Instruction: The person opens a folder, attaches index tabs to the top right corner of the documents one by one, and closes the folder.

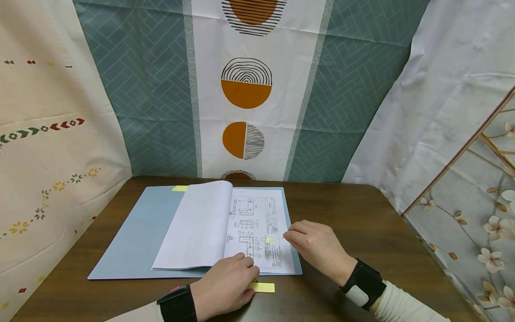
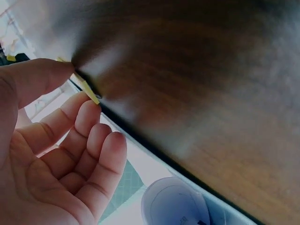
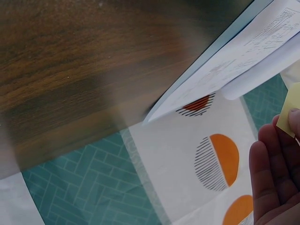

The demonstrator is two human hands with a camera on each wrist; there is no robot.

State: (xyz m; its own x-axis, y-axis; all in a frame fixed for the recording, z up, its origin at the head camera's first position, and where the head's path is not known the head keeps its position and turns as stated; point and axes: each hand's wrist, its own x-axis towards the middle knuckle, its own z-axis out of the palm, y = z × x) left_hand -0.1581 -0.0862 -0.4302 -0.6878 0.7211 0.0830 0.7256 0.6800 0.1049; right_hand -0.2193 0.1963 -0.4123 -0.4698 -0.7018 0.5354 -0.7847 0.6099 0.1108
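A blue folder (image 1: 120,246) lies spread on the table, with white pages turned over to its left and a printed page of technical drawings (image 1: 277,205) uppermost at right. My right hand (image 1: 318,245) pinches a small yellow sticky note (image 1: 274,240) over this page's right side; the right wrist view shows the note under the thumb. Just below the folder's front edge, my left hand (image 1: 227,282) holds a yellow sticky note pad (image 1: 264,287) on the table between thumb and fingers. Part of the pad is hidden under the hand.
Another yellow sticky note (image 1: 179,188) sits at the folder's back edge, beside the turned pages (image 1: 197,228). The brown wooden table (image 1: 342,210) ends at a patterned cloth (image 1: 161,112) behind. More cloth hangs on both sides.
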